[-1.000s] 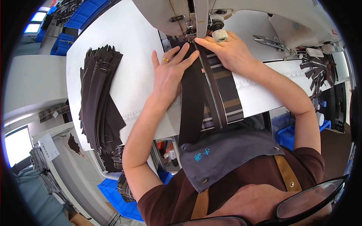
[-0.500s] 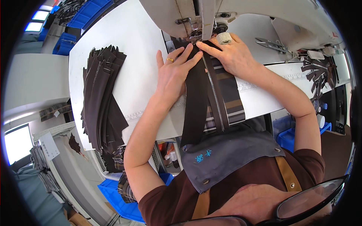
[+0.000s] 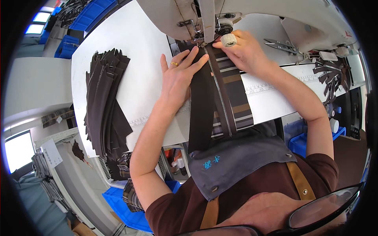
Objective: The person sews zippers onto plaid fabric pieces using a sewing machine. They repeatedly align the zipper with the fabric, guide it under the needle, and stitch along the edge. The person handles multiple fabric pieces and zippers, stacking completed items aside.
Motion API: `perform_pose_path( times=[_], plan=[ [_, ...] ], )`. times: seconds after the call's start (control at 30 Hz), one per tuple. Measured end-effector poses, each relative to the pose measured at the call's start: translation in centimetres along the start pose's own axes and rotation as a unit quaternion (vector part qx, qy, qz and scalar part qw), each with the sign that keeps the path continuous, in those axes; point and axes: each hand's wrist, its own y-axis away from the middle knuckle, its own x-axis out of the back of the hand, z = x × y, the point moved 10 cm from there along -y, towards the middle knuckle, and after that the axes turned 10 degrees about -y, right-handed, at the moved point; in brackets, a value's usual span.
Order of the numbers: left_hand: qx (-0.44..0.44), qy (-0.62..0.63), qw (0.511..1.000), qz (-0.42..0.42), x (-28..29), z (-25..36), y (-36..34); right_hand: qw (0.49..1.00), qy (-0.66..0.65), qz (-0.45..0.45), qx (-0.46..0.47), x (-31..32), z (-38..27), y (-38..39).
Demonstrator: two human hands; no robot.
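White, smooth-topped sewing table [image 3: 143,59] spreads beneath everything, a stack of dark brown fabric strips [image 3: 103,102] at its left. Next, the left hand [image 3: 177,80] lies open, fingers spread, fingertips on a long dark brown cloth band [image 3: 201,106]. Beside that band, a silver-toothed metal zipper [image 3: 218,88] runs up to the pale sewing machine's [image 3: 169,13] presser foot, over brown-and-grey striped fabric [image 3: 240,98]. The right hand [image 3: 248,53] curls by the foot; whether it pinches cloth, I cannot tell. Farther right lie metal scissors [image 3: 280,45].

fabric stack [image 3: 105,106] left of zipper [image 3: 217,86], scissors [image 3: 290,48] right, sewing machine [image 3: 169,17] beyond
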Motion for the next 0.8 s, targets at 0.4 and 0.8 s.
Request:
perform_pose_path(
  times=[0.4, 0.8],
  plan=[
    [0.0, -0.019, 1.0, 0.005, 0.0, -0.2, -0.1, 0.998, 0.042, -0.055, 0.005, -1.6, -0.8, -0.3],
    [-0.014, -0.016, 1.0, 0.004, 0.1, 0.1, 0.1, 0.978, 0.186, -0.09, -0.025, -0.7, 3.5, -0.5]
  ],
)
